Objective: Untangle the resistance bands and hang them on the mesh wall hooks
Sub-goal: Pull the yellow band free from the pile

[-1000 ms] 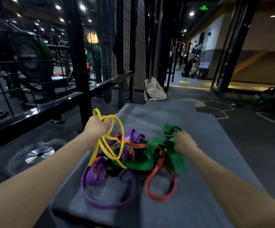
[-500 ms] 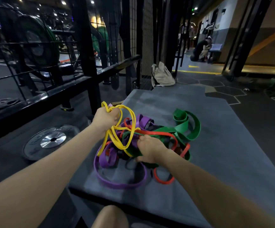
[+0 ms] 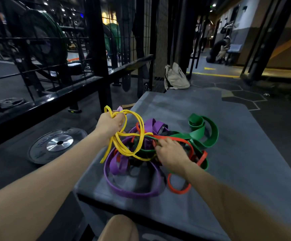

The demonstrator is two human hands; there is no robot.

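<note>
Gym; weight plate (image 3: 57,145) on floor; steel rack (image 3: 96,49); rubber flooring (image 3: 271,119)

The left grip (image 3: 110,125) clutched the yellow band (image 3: 124,148), lifted above a tangle of purple (image 3: 132,193), red (image 3: 177,189) and green (image 3: 205,134) bands on the grey table (image 3: 245,153). The right grip (image 3: 171,156) dug curled fingers into the tangle. A weight plate (image 3: 56,145) lay on the floor, left.
</note>
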